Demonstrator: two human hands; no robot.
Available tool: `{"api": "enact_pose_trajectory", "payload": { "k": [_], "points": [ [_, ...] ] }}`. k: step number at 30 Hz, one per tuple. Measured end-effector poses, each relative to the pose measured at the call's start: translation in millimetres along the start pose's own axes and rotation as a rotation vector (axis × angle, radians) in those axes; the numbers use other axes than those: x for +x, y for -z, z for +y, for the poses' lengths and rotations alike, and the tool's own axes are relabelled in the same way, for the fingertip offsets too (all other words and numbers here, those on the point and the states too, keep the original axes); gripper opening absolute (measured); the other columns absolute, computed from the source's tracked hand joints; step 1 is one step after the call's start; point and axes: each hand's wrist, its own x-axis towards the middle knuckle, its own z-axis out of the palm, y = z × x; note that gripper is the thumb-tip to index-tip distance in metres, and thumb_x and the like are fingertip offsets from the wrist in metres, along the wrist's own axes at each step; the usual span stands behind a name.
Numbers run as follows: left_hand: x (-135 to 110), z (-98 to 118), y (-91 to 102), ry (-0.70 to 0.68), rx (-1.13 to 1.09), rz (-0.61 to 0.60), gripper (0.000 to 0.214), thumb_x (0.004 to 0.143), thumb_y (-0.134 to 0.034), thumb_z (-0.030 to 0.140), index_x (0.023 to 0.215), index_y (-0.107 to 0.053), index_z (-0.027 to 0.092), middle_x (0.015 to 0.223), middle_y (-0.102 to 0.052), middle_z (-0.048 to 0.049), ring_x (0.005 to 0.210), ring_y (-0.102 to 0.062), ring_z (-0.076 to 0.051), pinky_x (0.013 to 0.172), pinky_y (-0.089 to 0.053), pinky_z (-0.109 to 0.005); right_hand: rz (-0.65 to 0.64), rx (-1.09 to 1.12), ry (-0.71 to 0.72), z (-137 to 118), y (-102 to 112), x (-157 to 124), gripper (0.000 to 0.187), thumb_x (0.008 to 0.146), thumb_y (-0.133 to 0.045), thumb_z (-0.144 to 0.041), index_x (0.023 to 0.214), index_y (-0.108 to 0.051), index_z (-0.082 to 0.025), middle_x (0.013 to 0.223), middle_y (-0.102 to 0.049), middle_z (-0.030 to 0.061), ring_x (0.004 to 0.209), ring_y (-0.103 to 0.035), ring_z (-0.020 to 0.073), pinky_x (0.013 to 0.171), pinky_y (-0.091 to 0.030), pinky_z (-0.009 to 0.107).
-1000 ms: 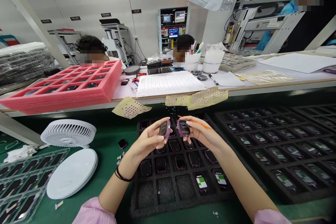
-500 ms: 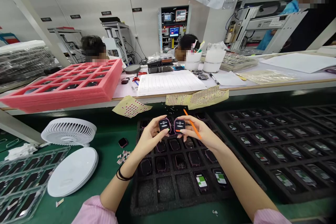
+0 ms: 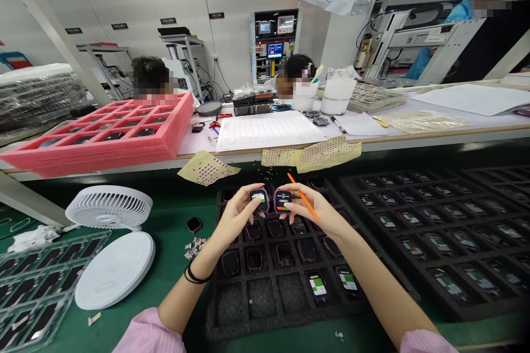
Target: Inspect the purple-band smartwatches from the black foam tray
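My left hand [image 3: 239, 208] is closed on a smartwatch [image 3: 258, 196] with a purple case, its thumb lying on the screen, which shows white and green. Beside it, my right hand [image 3: 314, 207] grips a second smartwatch [image 3: 284, 197] whose dark screen bears white text and a button; the thumb rests at its lower edge. An orange stick [image 3: 304, 198], perhaps a pen, is also tucked in the right hand's fingers, slanting up to the left. Both watches are above a black foam tray [image 3: 248, 322] that holds several dark watches and two lit ones [image 3: 317, 285] near the front.
A second foam tray [image 3: 418, 298] of watches lies at right. Left are a white fan [image 3: 116, 270], a clear plastic tray [image 3: 49, 287], a loose watch [image 3: 194, 224] and paper scraps [image 3: 194, 247]. A pink foam tray [image 3: 165, 143] stands on the shelf; people sit beyond.
The left watch's screen has gone from dark with text to white and green, and the left thumb has moved up onto it. An orange-red strip shows on the right watch's screen in both frames.
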Motion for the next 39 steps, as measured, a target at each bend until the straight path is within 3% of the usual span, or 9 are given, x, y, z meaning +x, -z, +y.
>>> {"api": "enact_pose_trajectory", "payload": {
  "k": [10,18,24,29,35,39],
  "points": [
    [-0.8,1.2,-0.6,-0.001,0.027,-0.017,0.041,0.088,-0.054,0.038,0.123,-0.051,0.018,0.098,-0.059,-0.0064,0.067,-0.061,-0.011,0.049,-0.04,-0.019,0.077,-0.002,0.013,5.1,0.6,2.1,0.029,0.078,-0.069,-0.033,0.102,-0.061,-0.019,0.085,-0.064,0.0023,0.056,-0.066,0.0123,0.049,-0.051,0.024],
    [-0.6,-1.7,-0.5,0.005,0.028,-0.021,0.049,0.08,-0.067,0.029,0.124,-0.049,0.019,0.107,-0.061,-0.0078,0.077,-0.06,-0.013,0.059,-0.045,-0.021,0.019,-0.01,0.005,5.0,2.0,1.6,0.043,0.07,-0.076,-0.026,0.109,-0.058,-0.021,0.099,-0.062,0.006,0.07,-0.069,0.0175,0.048,-0.053,0.024],
    [2.1,-4.1,0.2,0.03,0.026,0.019,0.04,0.081,-0.063,0.039,0.113,-0.056,0.016,0.086,-0.059,-0.004,0.06,-0.057,-0.009,0.041,-0.035,-0.016,0.081,-0.006,0.011,7.7,0.8,2.5,0.034,0.072,-0.074,-0.034,0.101,-0.061,-0.019,0.086,-0.064,0.0031,0.056,-0.067,0.0141,0.043,-0.051,0.022],
    [2.5,-2.7,-0.8,0.051,0.022,0.047,0.035,0.083,-0.06,0.045,0.1,-0.062,0.015,0.07,-0.057,-0.0001,0.049,-0.051,-0.007,0.037,-0.033,-0.015,0.164,-0.046,-0.012,7.5,-0.7,1.7,0.028,0.075,-0.07,-0.04,0.092,-0.064,-0.019,0.077,-0.064,0.0011,0.044,-0.062,0.0109,0.038,-0.047,0.021],
    [1.5,0.0,-1.0,0.081,0.051,0.031,0.036,0.085,-0.055,0.046,0.098,-0.063,0.014,0.068,-0.059,-0.0008,0.046,-0.054,-0.007,0.035,-0.029,-0.014,0.199,-0.063,-0.008,5.6,-4.3,1.2,0.026,0.075,-0.069,-0.041,0.084,-0.065,-0.018,0.069,-0.062,-0.0014,0.038,-0.057,0.0085,0.036,-0.044,0.02],
    [1.2,0.2,-1.3,0.068,0.059,0.008,0.035,0.087,-0.052,0.044,0.103,-0.063,0.015,0.075,-0.06,-0.0019,0.05,-0.058,-0.008,0.037,-0.033,-0.014,0.165,-0.077,0.014,5.4,-2.1,0.8,0.025,0.078,-0.067,-0.041,0.089,-0.065,-0.019,0.071,-0.063,-0.0004,0.043,-0.06,0.0097,0.037,-0.044,0.02]
  ]
}}
